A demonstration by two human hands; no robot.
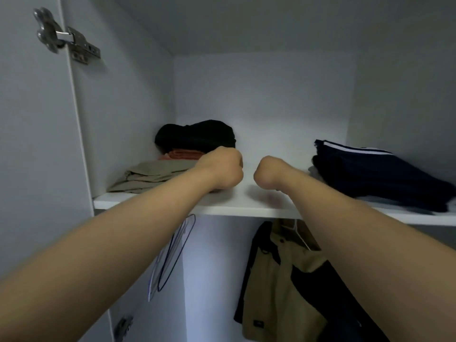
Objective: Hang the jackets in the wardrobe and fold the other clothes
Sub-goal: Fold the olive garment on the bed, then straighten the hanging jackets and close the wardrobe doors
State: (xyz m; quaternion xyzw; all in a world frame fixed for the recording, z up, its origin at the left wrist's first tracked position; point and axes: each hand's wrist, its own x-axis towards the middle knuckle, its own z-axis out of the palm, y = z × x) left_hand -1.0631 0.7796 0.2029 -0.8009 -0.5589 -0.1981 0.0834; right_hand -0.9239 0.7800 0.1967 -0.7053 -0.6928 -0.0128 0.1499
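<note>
Both my arms reach onto the white wardrobe shelf [241, 206]. My left hand [220, 170] is curled into a fist at the right end of a folded khaki garment [153, 175]. Its fingers are turned away and I see nothing in them. My right hand [270, 172] is also a fist, over bare shelf, holding nothing. Behind the khaki garment lie a folded orange cloth [182, 154] and a black garment [195, 134]. A folded navy garment with white stripes [375, 174] lies at the right. Below the shelf hangs a tan and black jacket [276, 280].
Empty wire hangers [172, 253] hang under the shelf at the left. The open wardrobe door with a metal hinge [66, 35] stands at the left. The wardrobe's white side and back walls close in the shelf. A strip of bare shelf lies between the two clothing stacks.
</note>
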